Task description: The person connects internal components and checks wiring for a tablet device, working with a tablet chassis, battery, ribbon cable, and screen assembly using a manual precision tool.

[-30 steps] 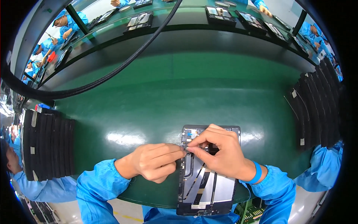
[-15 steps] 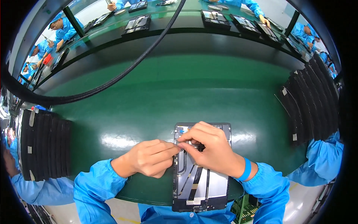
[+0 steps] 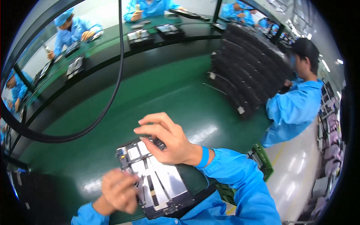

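An opened tablet-like device (image 3: 157, 180) lies face down on the green bench (image 3: 157, 97) near its front edge, its inner boards and silver shields showing. My right hand (image 3: 167, 140) hovers over the device's far end, thumb and fingers spread, with nothing visible in it. My left hand (image 3: 118, 191) rests on the device's left side with its fingers curled against the edge. Whether it pinches anything small is hidden. Both sleeves are blue, and a blue band circles my right wrist.
A tall stack of black trays (image 3: 249, 71) stands at the right, where a co-worker in blue (image 3: 296, 101) stands. Another dark tray stack (image 3: 33, 198) is at lower left. A black cable (image 3: 112, 90) loops overhead. Other workers sit at a far bench (image 3: 150, 30). A green crate (image 3: 258, 161) sits below.
The view has swung to the right. My right hand has lifted off the device and opened. My left hand stays curled at the device's left side.
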### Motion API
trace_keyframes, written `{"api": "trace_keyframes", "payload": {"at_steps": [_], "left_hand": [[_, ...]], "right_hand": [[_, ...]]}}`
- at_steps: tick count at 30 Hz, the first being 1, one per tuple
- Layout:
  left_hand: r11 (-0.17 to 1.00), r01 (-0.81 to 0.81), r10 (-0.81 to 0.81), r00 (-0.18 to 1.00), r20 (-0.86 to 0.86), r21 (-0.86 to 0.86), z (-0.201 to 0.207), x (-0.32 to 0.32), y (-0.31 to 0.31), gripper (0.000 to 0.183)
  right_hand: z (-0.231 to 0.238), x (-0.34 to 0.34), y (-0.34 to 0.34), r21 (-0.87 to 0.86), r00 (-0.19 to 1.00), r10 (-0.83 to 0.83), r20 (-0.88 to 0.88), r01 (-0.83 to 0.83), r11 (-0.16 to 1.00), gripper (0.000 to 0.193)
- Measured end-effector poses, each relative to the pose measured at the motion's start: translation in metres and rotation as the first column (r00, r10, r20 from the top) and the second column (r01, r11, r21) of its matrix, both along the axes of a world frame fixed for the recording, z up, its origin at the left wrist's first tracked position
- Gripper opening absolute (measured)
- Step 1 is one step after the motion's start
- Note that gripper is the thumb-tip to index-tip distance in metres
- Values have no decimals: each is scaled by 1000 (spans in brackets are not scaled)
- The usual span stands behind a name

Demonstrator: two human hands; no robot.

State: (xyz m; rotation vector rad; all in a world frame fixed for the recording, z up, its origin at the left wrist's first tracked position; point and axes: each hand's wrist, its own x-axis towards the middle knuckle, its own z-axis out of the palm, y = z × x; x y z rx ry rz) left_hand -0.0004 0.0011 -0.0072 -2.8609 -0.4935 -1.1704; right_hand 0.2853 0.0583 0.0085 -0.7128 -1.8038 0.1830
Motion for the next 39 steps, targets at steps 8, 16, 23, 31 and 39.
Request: {"api": "trace_keyframes", "payload": {"at_steps": [8, 16, 23, 31, 39], "left_hand": [[976, 30, -127, 886, -446, -217, 21, 63, -68, 62], [919, -364, 308, 904, -297, -152, 0, 49, 78, 59], [761, -639, 625, 768, -138, -110, -24, -2, 195, 49], [719, -694, 695, 714, 79, -49, -31, -34, 195, 54], [859, -484, 506, 853, 125, -170, -13, -19, 162, 50]], "right_hand": [[19, 52, 7, 84, 924, -364, -112, 374, 924, 47], [153, 168, -17, 500, 790, -613, -10, 535, 681, 50], [232, 330, -25, 120, 150, -620, 770, 921, 371, 114], [252, 359, -4, -517, 539, -364, 760, 840, 163, 143], [215, 355, -19, -212, 398, -648, 650, 913, 348, 107]]}}
